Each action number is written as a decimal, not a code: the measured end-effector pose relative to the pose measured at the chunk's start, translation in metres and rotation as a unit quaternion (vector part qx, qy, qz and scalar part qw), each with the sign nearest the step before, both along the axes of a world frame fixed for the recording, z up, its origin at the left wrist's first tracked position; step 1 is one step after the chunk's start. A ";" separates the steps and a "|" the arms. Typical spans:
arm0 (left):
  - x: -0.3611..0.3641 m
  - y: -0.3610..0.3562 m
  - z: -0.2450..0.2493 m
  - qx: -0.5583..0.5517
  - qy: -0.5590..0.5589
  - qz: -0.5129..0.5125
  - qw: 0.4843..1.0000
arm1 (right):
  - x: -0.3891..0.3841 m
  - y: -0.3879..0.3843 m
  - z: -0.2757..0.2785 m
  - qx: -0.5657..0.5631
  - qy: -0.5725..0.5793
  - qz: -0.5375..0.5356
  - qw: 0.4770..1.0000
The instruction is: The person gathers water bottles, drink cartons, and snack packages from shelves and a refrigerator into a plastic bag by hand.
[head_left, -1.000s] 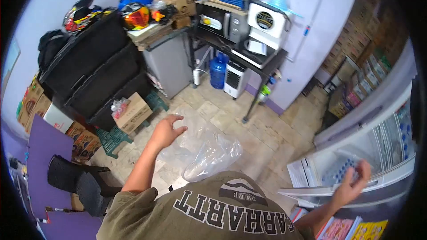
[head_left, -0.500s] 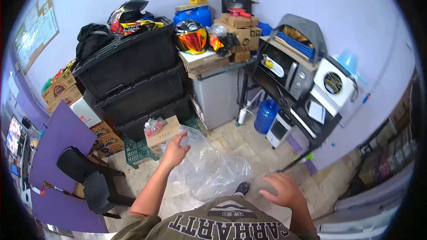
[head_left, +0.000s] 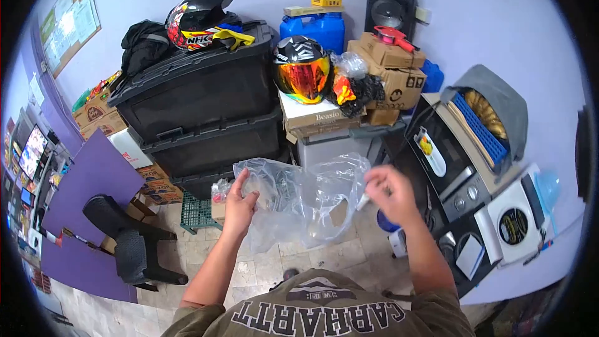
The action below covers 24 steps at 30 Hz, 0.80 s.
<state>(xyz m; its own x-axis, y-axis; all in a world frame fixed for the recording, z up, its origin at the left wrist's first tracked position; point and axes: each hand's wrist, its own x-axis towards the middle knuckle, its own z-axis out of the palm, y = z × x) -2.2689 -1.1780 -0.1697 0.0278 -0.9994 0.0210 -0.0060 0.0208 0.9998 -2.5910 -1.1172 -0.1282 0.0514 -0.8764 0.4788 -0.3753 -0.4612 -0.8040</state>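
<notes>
A large clear plastic bag [head_left: 306, 196] is spread out in front of me, above the floor, its crinkled film see-through. My left hand [head_left: 238, 209] is at the bag's left side, index finger pointing up and thumb bent, with the other fingers closed on the film. At the bag's upper right edge, my right hand [head_left: 393, 198] has its fingers curled and pinched on the plastic. Partly behind the bag's left side is a cardboard box [head_left: 218, 211] with a small clear-and-red plastic bundle [head_left: 219, 191] on it.
Stacked black storage bins [head_left: 199, 93] stand ahead, topped by a helmet [head_left: 196, 22]. Another helmet [head_left: 302, 72] rests on boxes. A microwave [head_left: 446, 162] and a dark rack are at right. To the left are a black chair [head_left: 128, 243] and a purple partition [head_left: 87, 212].
The plastic bag has come up off the floor and spread between my hands. My right hand has moved up and forward to its edge. The view has shifted left.
</notes>
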 end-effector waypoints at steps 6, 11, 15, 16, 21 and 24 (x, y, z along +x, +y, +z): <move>-0.029 -0.067 0.020 0.009 0.077 -0.060 0.995 | -0.035 -0.188 0.030 0.089 -0.168 -0.100 0.977; -0.047 -0.128 0.045 0.004 0.076 -0.157 0.985 | -0.083 -0.339 0.017 0.076 0.035 -0.270 0.959; -0.048 -0.164 0.056 0.002 0.045 -0.214 0.976 | -0.094 -0.387 0.039 0.023 0.198 -0.335 0.921; -0.050 -0.168 0.059 0.005 0.047 -0.237 0.970 | -0.100 -0.402 0.036 0.026 0.200 -0.324 0.924; -0.053 -0.185 0.060 0.023 -0.007 -0.191 0.981 | -0.113 -0.476 0.018 0.084 0.372 -0.265 0.886; -0.063 -0.191 0.058 0.046 0.003 -0.140 0.989 | -0.120 -0.501 0.001 0.131 0.417 -0.206 0.875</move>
